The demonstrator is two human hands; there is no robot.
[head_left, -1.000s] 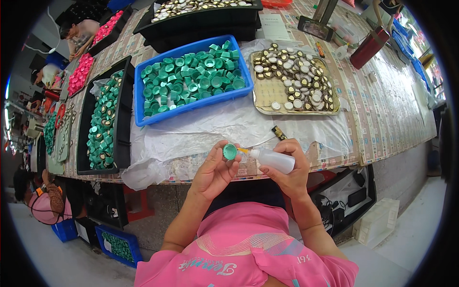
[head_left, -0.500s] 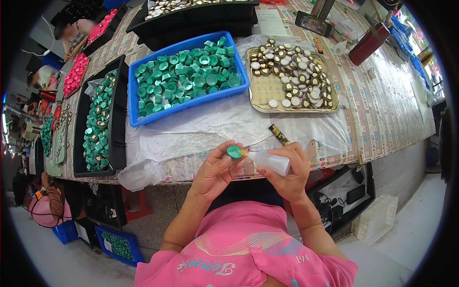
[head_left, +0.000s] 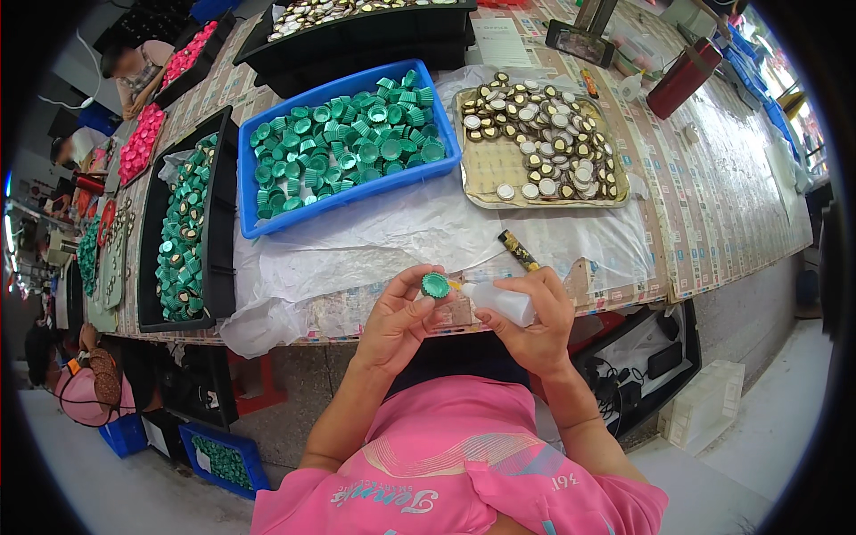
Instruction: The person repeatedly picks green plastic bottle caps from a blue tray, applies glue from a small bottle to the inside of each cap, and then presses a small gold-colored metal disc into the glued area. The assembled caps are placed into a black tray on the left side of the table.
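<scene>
Between the thumb and fingers of my left hand (head_left: 399, 319) is a small green fluted foil cup (head_left: 435, 285), its open side turned up toward me. My right hand (head_left: 540, 319) is wrapped round a translucent white squeeze bottle (head_left: 501, 303), which lies nearly level. The bottle's orange-yellow nozzle (head_left: 455, 285) points left, at the cup's right edge; whether it touches cannot be made out. Just beyond my right hand a black and gold patterned tube (head_left: 518, 251) rests on the white sheet (head_left: 374, 234).
A blue tray (head_left: 349, 201) of green cups stands beyond my left hand. Right of it, a metal tray (head_left: 481, 169) bears round dark-rimmed discs. A black tray (head_left: 220, 259) with green pieces stands at the left. A red flask (head_left: 682, 80) is at the far right; co-workers sit far left.
The nozzle has drawn back from inside the green cup to its right edge. My left hand has tipped the cup so its inside shows more fully.
</scene>
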